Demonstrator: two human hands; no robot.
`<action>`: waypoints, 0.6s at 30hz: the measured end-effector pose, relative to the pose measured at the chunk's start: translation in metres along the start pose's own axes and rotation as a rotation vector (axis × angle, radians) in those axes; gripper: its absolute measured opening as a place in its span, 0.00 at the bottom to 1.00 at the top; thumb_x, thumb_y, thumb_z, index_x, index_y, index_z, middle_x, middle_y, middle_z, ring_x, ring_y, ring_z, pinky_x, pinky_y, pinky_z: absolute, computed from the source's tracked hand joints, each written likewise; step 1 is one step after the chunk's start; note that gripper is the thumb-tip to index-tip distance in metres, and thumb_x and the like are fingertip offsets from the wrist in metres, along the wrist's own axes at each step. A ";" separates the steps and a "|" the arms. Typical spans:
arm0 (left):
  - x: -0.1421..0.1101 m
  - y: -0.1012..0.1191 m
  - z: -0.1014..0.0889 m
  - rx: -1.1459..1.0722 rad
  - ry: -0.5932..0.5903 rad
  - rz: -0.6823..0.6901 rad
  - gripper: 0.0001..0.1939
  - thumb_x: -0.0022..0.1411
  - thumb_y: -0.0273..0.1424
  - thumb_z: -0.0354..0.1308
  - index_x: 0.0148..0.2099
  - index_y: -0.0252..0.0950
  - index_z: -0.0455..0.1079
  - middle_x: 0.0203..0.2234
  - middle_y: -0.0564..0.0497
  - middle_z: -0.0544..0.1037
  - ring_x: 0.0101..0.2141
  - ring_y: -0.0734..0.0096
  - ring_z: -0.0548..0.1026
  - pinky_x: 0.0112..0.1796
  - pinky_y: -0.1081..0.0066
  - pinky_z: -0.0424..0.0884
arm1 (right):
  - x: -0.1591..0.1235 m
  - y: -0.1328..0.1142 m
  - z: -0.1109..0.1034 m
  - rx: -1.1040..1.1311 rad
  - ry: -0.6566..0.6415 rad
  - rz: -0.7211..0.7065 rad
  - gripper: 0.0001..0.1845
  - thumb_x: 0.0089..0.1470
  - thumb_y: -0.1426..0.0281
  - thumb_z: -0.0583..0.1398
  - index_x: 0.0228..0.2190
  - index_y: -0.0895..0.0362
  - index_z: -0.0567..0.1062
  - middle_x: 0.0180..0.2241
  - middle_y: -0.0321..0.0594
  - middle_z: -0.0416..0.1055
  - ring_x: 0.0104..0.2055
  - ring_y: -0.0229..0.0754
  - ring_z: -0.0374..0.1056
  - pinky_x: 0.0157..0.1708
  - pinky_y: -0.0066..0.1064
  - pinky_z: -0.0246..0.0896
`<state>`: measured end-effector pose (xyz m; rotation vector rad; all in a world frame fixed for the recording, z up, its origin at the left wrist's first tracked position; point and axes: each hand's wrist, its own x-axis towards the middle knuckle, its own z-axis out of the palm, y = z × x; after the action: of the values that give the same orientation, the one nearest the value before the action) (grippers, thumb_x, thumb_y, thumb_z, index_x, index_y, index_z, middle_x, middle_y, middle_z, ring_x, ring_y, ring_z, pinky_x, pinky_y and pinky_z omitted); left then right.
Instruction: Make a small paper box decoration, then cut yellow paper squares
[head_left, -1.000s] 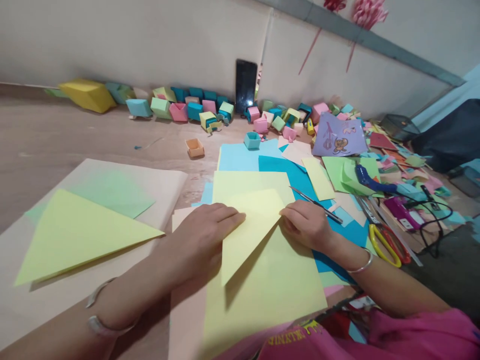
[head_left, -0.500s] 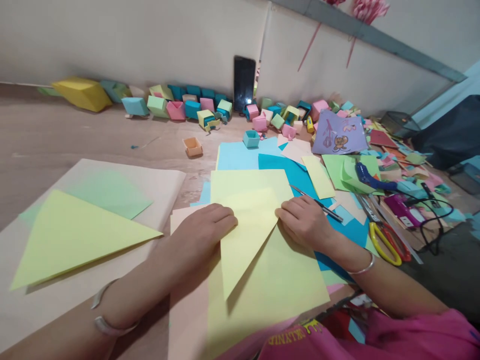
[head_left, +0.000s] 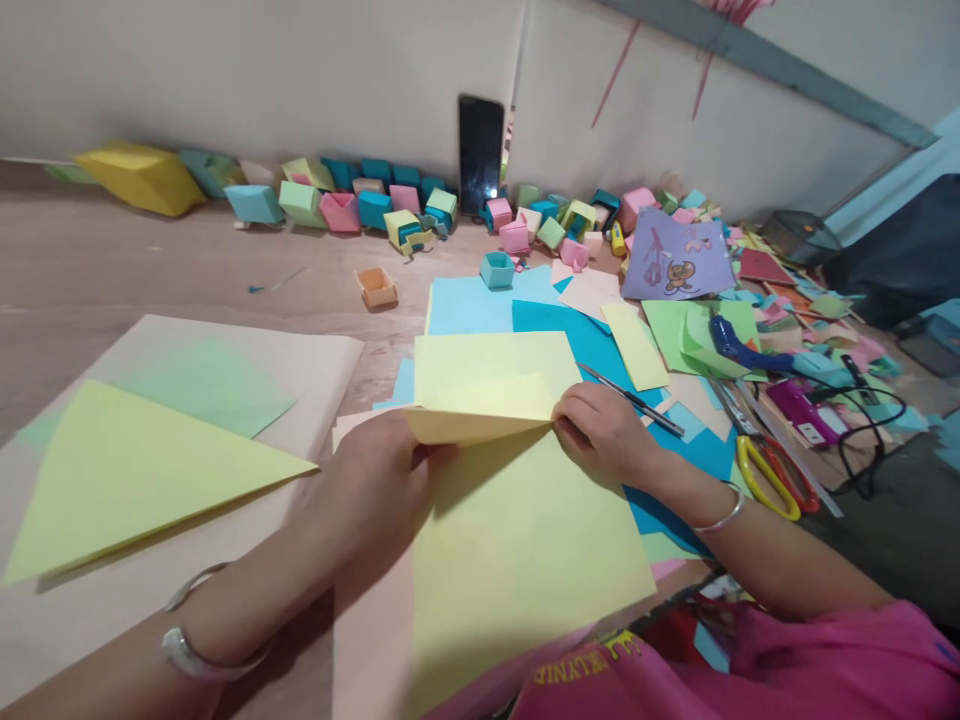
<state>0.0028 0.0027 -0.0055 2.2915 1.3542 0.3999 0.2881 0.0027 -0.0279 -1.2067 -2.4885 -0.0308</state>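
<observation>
Between my hands is a small piece of pale yellow paper [head_left: 487, 422], with its near part lifted and bent up along a crease. My left hand [head_left: 382, 470] is closed on its left end, the thumb tucked under the paper. At the right corner my right hand [head_left: 604, 425] pinches it between thumb and fingers. Beneath lies a larger yellow sheet [head_left: 525, 540], flat on a stack of coloured paper. Further left, a folded yellow paper triangle [head_left: 150, 475] rests on a big pale sheet [head_left: 300, 365] and partly covers a green sheet [head_left: 217, 385].
A craft knife [head_left: 634, 400], scissors [head_left: 765, 475] and a blue glue gun [head_left: 739, 345] lie at the right among paper scraps. Several small paper boxes [head_left: 375, 208] line the wall, where a phone [head_left: 480, 155] leans. An open orange box [head_left: 375, 288] stands nearer.
The near point of the small yellow paper has been raised and folded upward by my left hand. My right hand stays at the right corner. The view has shifted slightly.
</observation>
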 end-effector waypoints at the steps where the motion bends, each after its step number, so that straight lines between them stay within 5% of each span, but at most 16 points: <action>1: 0.001 0.000 0.000 0.014 0.017 -0.053 0.12 0.64 0.29 0.47 0.32 0.38 0.70 0.30 0.47 0.79 0.31 0.63 0.75 0.28 0.66 0.65 | 0.000 0.001 0.000 0.005 -0.012 0.008 0.10 0.61 0.76 0.52 0.30 0.58 0.71 0.30 0.44 0.70 0.35 0.43 0.63 0.34 0.34 0.56; 11: 0.008 0.005 -0.003 0.058 0.035 -0.281 0.09 0.61 0.37 0.52 0.39 0.38 0.61 0.24 0.50 0.75 0.25 0.61 0.73 0.24 0.65 0.61 | 0.016 0.007 -0.011 0.096 -0.281 0.204 0.07 0.59 0.75 0.55 0.29 0.58 0.70 0.30 0.40 0.69 0.33 0.40 0.63 0.35 0.32 0.54; 18: 0.010 0.008 -0.003 -0.011 0.048 -0.311 0.30 0.60 0.36 0.55 0.61 0.33 0.53 0.26 0.52 0.75 0.28 0.62 0.75 0.28 0.66 0.62 | 0.021 0.001 -0.015 0.184 -0.273 0.353 0.06 0.55 0.73 0.57 0.26 0.58 0.70 0.26 0.35 0.68 0.29 0.36 0.62 0.32 0.30 0.51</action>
<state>0.0125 0.0087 0.0014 2.0267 1.6939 0.3589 0.2819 0.0161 -0.0075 -1.6376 -2.3893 0.4737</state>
